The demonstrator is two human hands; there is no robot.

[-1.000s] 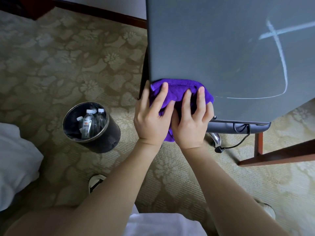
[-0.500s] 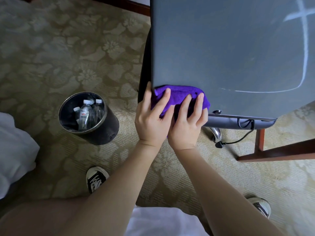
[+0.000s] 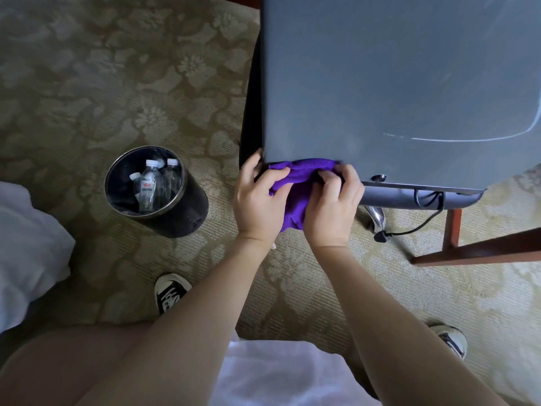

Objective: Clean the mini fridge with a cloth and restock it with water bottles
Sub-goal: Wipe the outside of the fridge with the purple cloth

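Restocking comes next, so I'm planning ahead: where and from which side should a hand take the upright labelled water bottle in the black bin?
Take the labelled water bottle by its white-capped neck, coming straight down from above. It stands upright inside the black bin, whose wall blocks its sides, and other bottles crowd beside it, so probably only the top is free.

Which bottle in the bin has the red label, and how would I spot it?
Find the round black bin on the patterned carpet, left of the grey fridge. Several clear, white-capped bottles stand inside. The labelled bottle is the middle one, the only one showing a white label with a red mark.
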